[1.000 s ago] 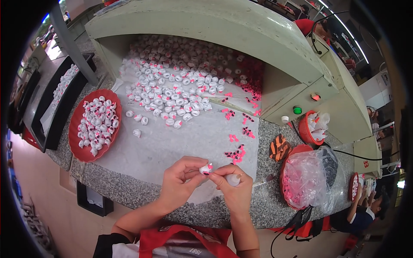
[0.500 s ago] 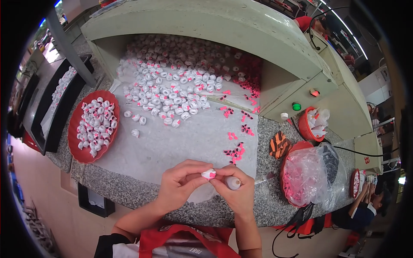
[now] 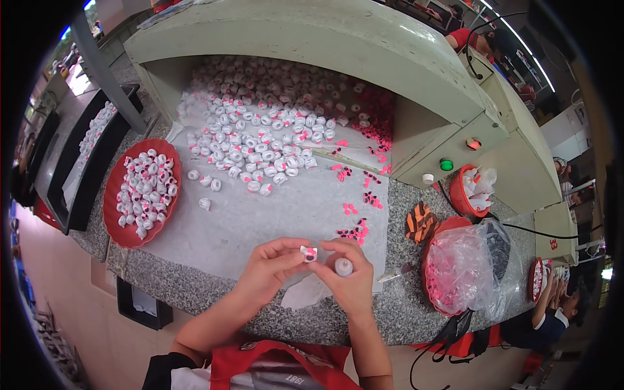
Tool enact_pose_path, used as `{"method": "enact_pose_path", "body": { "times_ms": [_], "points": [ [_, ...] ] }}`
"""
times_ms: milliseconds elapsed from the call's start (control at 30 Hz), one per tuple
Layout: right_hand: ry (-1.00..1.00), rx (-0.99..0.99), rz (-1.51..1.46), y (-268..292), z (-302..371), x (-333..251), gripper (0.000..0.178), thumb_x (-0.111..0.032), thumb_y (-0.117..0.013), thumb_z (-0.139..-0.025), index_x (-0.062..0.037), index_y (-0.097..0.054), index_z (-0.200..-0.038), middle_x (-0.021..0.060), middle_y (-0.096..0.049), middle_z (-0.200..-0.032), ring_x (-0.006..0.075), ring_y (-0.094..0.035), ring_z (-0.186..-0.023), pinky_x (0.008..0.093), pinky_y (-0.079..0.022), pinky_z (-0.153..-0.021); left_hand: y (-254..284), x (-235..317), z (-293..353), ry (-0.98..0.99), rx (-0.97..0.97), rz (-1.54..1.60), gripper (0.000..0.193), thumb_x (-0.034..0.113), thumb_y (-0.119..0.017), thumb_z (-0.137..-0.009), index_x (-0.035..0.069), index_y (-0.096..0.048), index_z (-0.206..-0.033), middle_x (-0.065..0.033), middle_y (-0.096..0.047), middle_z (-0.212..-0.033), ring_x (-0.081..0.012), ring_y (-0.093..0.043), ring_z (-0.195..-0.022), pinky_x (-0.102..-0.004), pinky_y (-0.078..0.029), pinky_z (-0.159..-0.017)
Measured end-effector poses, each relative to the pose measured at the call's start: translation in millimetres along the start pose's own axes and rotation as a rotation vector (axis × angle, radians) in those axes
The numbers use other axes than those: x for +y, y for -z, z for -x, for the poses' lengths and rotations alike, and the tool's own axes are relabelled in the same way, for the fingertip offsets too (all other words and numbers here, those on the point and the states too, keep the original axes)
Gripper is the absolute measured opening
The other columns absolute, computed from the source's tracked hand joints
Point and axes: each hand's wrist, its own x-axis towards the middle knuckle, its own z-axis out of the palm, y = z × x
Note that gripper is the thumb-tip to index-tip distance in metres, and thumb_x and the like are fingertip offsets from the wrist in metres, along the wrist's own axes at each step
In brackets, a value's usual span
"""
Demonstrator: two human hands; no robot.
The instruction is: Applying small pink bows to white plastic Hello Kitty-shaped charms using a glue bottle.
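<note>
Clock is read from the held part, 12 = away from the person. Left hand [image 3: 263,270] at 8: gripping, thumb and fingertips pinched on a small white piece [image 3: 308,255] with pink marks and a dark spot, held up over the near part of the paper sheet [image 3: 247,221]. Right hand [image 3: 351,283] at 4: fingers curled round a small bottle [image 3: 343,267], its end toward the camera. Right thumb and index tips sit just beside the piece; can't tell if they touch it. White-piece heap [image 3: 260,136], many with pink bits, at 11 on the paper, running back under the grey-green housing [image 3: 305,39] at 12. Pink and black cutouts [image 3: 354,231] loose at 2, near the right hand. Red dish [image 3: 112,218] at 10, loaded with similar white pieces; black tray [image 3: 78,188] beyond it in the same direction, also with pieces. Green button [image 3: 446,164] on the housing at 2. Orange-and-black striped item [image 3: 421,222] between 2 and 3 on the granite worktop [image 3: 240,292]; red cup [image 3: 457,195] farther out, same bearing, filled with whitish items. Clear plastic bag [image 3: 461,260] at 3, lying over a red bowl [image 3: 430,292].
</note>
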Motion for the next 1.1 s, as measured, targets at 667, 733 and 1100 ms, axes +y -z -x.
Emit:
{"method": "enact_pose_path", "body": {
  "times_ms": [667, 733, 1100],
  "points": [
    [-0.006, -0.185, -0.435, -9, 7, 0, 0.018, 0.005, -0.067, -0.069, 0.0000, -0.059, -0.084, 0.0067, -0.059, -0.083, 0.0109, -0.055, -0.071, 0.0209, -0.044, -0.059, 2, 12, 29, -0.203, -0.087, -0.357, 0.018, -0.006, -0.056, -0.079, -0.007, -0.053, -0.097, -0.0167, -0.061, -0.092, -0.0193, -0.061, -0.083, -0.0264, -0.051, -0.070],
    [-0.109, -0.151, -0.474, -19, 6, 3, 0.018, 0.005, -0.066, -0.070, -0.0008, -0.059, -0.086, 0.0070, -0.058, -0.084, 0.0099, -0.054, -0.069, 0.0193, -0.043, -0.056, 6, 15, 30, -0.218, -0.019, -0.316, 0.018, -0.005, -0.057, -0.079, -0.006, -0.053, -0.097, -0.0163, -0.061, -0.091, -0.0182, -0.061, -0.082, -0.0262, -0.051, -0.069],
    [-0.188, -0.112, -0.281, -71, 5, -5, 0.017, 0.006, -0.061, -0.071, -0.0001, -0.052, -0.084, 0.0117, -0.058, -0.087, 0.0120, -0.055, -0.061, 0.0219, -0.044, -0.050, 94, 80, 41, -0.652, 0.615, -0.783, 0.019, -0.001, -0.061, -0.075, -0.001, -0.061, -0.094, -0.0083, -0.062, -0.089, -0.0128, -0.059, -0.079, -0.0240, -0.047, -0.068]
  ]
}}
